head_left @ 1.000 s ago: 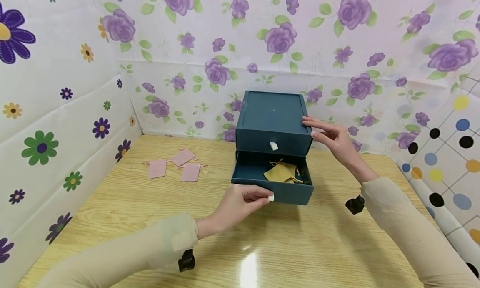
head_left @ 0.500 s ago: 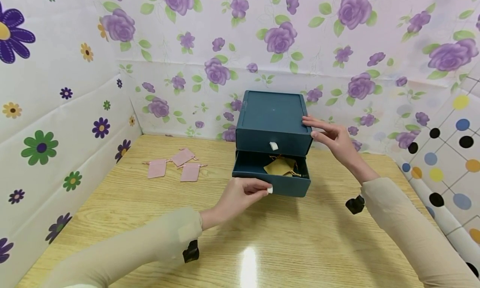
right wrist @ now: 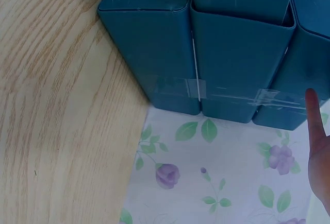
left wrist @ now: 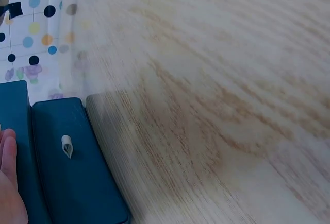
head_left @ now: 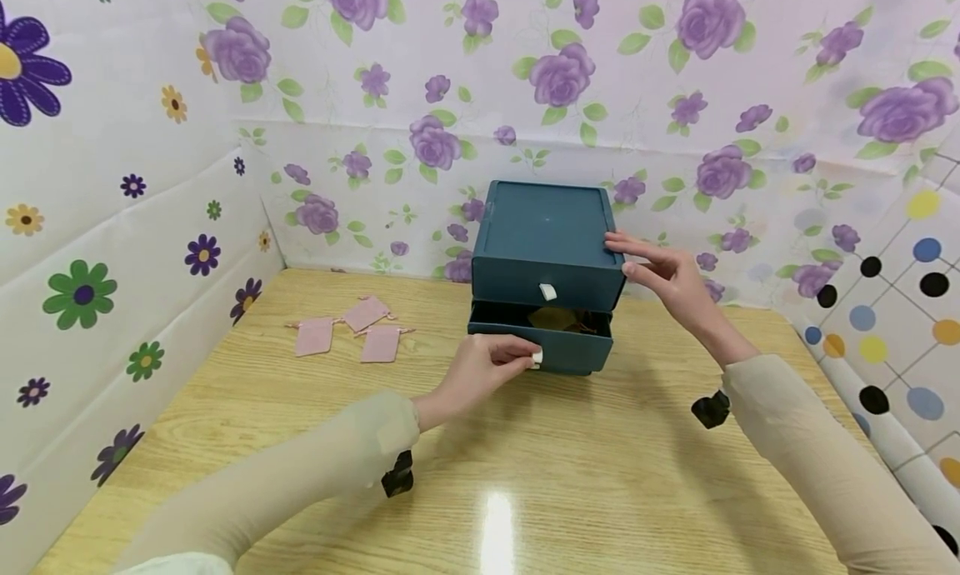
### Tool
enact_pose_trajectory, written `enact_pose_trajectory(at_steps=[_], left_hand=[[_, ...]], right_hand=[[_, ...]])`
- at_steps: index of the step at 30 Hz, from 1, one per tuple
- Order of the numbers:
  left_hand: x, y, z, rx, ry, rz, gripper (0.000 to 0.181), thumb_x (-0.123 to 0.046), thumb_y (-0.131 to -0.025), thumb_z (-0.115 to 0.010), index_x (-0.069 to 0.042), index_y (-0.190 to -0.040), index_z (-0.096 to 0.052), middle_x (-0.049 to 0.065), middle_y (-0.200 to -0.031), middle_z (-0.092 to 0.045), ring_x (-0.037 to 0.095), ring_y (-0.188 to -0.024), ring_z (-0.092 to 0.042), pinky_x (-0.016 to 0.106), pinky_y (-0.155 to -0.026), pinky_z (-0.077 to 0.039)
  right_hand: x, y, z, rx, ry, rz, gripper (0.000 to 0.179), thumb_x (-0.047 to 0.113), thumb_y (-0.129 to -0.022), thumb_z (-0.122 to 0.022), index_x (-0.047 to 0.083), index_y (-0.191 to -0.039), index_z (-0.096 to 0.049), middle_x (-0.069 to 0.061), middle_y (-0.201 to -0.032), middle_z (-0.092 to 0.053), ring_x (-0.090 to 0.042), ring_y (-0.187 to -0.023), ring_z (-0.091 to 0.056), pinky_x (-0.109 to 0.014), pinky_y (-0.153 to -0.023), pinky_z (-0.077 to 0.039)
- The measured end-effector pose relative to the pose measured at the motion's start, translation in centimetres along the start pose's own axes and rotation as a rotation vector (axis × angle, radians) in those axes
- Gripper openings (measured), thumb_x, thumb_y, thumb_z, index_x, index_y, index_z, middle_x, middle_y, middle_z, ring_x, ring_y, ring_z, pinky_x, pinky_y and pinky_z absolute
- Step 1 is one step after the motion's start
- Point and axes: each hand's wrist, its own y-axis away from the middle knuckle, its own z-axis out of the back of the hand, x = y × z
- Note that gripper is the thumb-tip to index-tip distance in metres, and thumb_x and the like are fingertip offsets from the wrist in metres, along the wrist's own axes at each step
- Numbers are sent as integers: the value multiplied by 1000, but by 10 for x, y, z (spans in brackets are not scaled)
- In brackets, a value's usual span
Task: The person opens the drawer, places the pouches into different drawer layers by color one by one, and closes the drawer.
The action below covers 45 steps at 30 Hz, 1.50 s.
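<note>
A dark blue drawer unit (head_left: 551,221) stands toward the back of the table. Its middle drawer (head_left: 576,352) is partly pulled out. A yellow drawstring pouch (head_left: 552,317) lies inside, mostly in shadow under the upper drawer. My left hand (head_left: 476,375) pinches the white pull tab (head_left: 536,358) on that drawer's front. Against the unit's top right edge rests my right hand (head_left: 667,283), fingers fairly straight on the top and side. The right wrist view shows one finger (right wrist: 313,116) on the side wall. Below, the left wrist view shows a lower drawer (left wrist: 77,188), closed.
Several pink drawstring pouches would be miscounted; three pink drawstring pouches (head_left: 381,343) lie on the wooden table (head_left: 600,492) left of the unit. The upper drawer is closed, its white tab (head_left: 548,292) hanging in front. Flowered cloth (head_left: 360,183) rises behind the unit.
My left hand has pushed the middle drawer farther back into the unit, so less of the yellow pouch shows. My right hand has stayed in place.
</note>
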Motion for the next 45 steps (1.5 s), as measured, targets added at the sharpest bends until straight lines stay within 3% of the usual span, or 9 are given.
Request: enact_pose_trajectory(at_steps=[16, 23, 28, 31, 36, 38, 42, 45], left_hand=[[12, -22, -2, -45, -29, -6, 21, -16, -94, -67, -14, -114, -75, 4, -110, -76, 19, -93, -74, 20, -77, -59], [15, -30, -3, -61, -34, -4, 21, -16, -95, -66, -14, -114, -74, 4, -112, -76, 14, -96, -74, 22, -83, -60], [17, -32, -4, -66, -31, -16, 21, -16, -95, -67, -13, -114, -75, 5, -111, -76, 15, -96, -74, 20, -82, -59], [20, -30, -4, -64, 10, -7, 23, -15, -95, -67, -13, -116, -74, 7, -111, -76, 17, -95, -74, 23, -82, -60], [24, -24, -7, -65, 224, 50, 24, -8, -94, -66, -7, -118, -70, 19, -107, -74, 33, -91, -74, 45, -84, -61], [25, -21, -8, -66, 265, 77, 20, -6, -94, -66, -3, -113, -70, 22, -103, -74, 38, -87, -73, 50, -83, -61], [30, -18, -10, -58, 165, 113, 13, -6, -92, -68, 0, -102, -74, 19, -96, -76, 37, -82, -73, 39, -76, -63], [35, -16, -11, -40, 45, 140, 13, -7, -91, -70, -3, -102, -76, 13, -96, -77, 28, -82, -74, 26, -72, -61]], right_hand=[[0, 0, 1, -12, 13, -5, 36, 6, -101, -54, 0, -136, -58, -4, -150, -53, -20, -150, -32, -13, -104, -46], [0, 0, 0, -14, 14, -12, 37, 6, -100, -54, 0, -136, -58, -3, -149, -53, -13, -149, -35, -13, -103, -47], [0, 0, 0, -12, 8, -16, 37, 7, -101, -54, 0, -136, -58, -3, -150, -53, -16, -150, -33, -13, -103, -47], [0, 0, 0, -11, 10, -19, 37, 7, -101, -54, 0, -137, -58, -3, -150, -53, -15, -150, -33, -13, -103, -47], [0, -1, 0, -11, 18, -29, 37, 8, -101, -54, 1, -137, -58, -3, -150, -52, -13, -150, -33, -13, -103, -46], [0, -1, 0, -16, 19, -29, 37, 8, -101, -54, 1, -137, -59, -3, -150, -53, -15, -150, -34, -14, -104, -46], [0, -1, 0, -20, 14, -26, 37, 8, -101, -55, 1, -136, -59, -3, -149, -54, -19, -150, -33, -14, -103, -47], [1, -1, 0, -15, 21, -25, 37, 8, -101, -55, 1, -136, -59, -3, -149, -53, -20, -150, -32, -14, -104, -46]])
